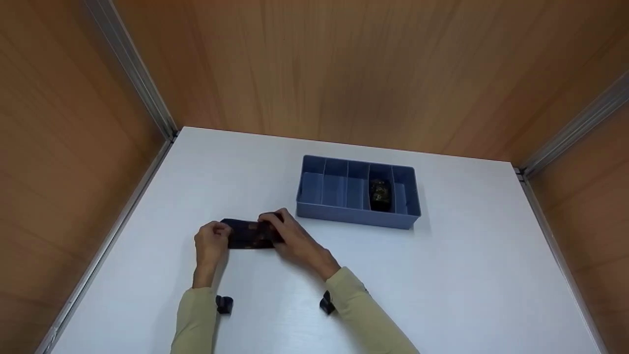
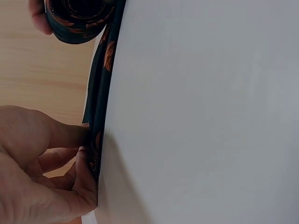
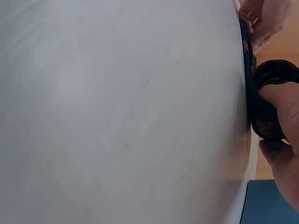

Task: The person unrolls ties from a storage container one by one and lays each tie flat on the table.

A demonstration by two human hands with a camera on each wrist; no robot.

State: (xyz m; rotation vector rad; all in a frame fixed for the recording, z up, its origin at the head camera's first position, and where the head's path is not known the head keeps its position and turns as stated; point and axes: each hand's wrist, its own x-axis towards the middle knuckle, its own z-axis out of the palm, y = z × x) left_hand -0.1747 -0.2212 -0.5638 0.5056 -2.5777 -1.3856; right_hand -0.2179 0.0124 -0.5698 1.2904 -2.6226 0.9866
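Note:
A dark cloth strip (image 1: 243, 235) with orange leaf-like markings lies on the white table, its right end wound into a roll (image 2: 77, 23). My left hand (image 1: 211, 243) pinches the flat left end between thumb and fingers; in the left wrist view the layered edge of the cloth shows above the fingertips. Around the roll curls my right hand (image 1: 295, 241), thumb on the near side, as the right wrist view also shows. Part of the roll is hidden under that hand.
Behind and right of the hands stands a blue divided box (image 1: 354, 220). One compartment, second from the right, holds a dark bundle with gold markings (image 1: 380, 194). Wooden panels (image 1: 344, 73) enclose the table (image 1: 471, 275) at the back and sides.

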